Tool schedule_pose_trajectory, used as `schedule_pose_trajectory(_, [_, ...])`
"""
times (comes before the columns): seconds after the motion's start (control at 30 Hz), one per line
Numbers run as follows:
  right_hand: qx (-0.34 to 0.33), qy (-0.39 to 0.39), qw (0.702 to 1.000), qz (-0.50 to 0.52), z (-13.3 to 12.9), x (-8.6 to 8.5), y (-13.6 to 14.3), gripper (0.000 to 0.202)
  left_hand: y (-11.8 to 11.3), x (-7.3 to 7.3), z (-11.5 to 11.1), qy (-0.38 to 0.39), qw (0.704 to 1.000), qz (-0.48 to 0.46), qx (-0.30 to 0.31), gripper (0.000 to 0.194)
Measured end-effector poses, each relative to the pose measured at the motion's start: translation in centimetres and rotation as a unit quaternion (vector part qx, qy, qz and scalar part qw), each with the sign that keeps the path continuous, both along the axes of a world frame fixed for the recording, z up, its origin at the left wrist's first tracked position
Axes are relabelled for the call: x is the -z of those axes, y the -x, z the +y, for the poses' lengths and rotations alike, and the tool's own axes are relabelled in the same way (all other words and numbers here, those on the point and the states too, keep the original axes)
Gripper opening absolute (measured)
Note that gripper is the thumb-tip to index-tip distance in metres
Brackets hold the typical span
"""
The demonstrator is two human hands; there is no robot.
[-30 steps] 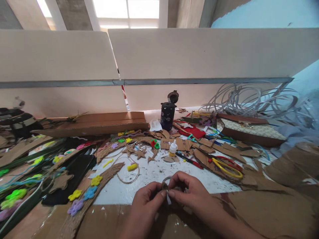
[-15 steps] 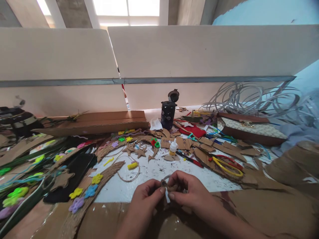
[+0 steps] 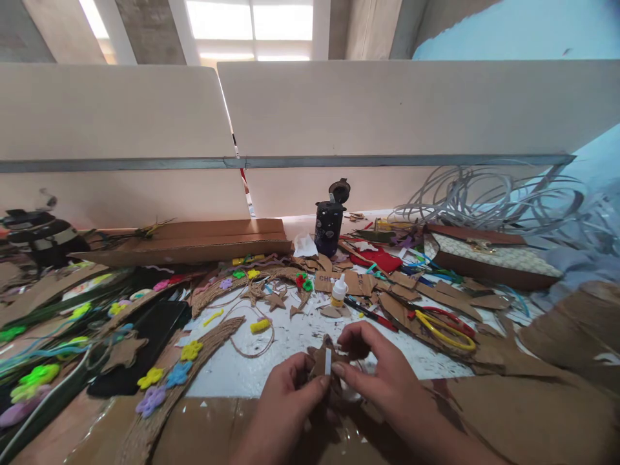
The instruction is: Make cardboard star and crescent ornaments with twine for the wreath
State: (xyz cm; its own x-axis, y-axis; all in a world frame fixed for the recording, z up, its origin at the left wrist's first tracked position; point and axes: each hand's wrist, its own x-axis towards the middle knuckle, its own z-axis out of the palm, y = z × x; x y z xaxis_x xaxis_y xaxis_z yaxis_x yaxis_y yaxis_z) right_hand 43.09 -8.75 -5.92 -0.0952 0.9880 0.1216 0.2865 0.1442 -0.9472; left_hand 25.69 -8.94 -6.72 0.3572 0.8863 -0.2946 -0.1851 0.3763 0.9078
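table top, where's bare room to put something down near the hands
The clearest patch is the white table between the twine loop and the scissors, just beyond both hands. It is crowded left, with the foam flowers, and behind, around the glue bottle.

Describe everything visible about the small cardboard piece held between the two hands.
The cardboard piece is small, brown and flat, with pointed lobes that suggest a star, though fingers hide part of its outline. A narrow pale strip runs upright down its near face. It is held on edge above the white table, just in front of the cardboard sheet. The left hand pinches its left side, and the right hand grips it from the right and from above.
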Motion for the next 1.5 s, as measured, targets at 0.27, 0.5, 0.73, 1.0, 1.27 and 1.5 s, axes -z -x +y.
schedule_pose_trajectory(0.27, [-0.076, -0.016, 0.993, -0.086, -0.5, -0.2, 0.0, 0.007, 0.2, -0.3, 0.2, -0.083, 0.991, 0.093, -0.045, 0.019])
schedule_pose_trajectory(0.5, [-0.072, 0.023, 0.994, -0.084, -0.2, -0.6, 0.3, 0.009, -0.1, 0.0, 0.0, -0.102, 0.982, 0.152, -0.047, 0.015])
schedule_pose_trajectory(0.73, [-0.073, 0.045, 0.992, -0.09, 0.1, -1.1, 0.0, 0.012, -0.1, 0.3, 0.1, -0.104, 0.983, 0.149, -0.019, 0.025])
schedule_pose_trajectory(1.0, [-0.068, 0.044, 0.992, -0.101, 0.1, -1.0, -0.3, 0.009, 0.0, 0.6, 0.0, -0.108, 0.985, 0.134, 0.002, 0.024])
schedule_pose_trajectory(1.27, [-0.069, 0.033, 0.991, -0.109, 0.1, -1.1, -0.3, 0.006, 0.0, 1.1, -0.1, -0.115, 0.98, 0.161, 0.0, 0.024])
schedule_pose_trajectory(1.5, [-0.068, 0.038, 0.99, -0.114, 0.0, -1.1, -0.3, 0.007, 0.0, 1.1, -0.2, -0.115, 0.979, 0.167, 0.0, 0.023])
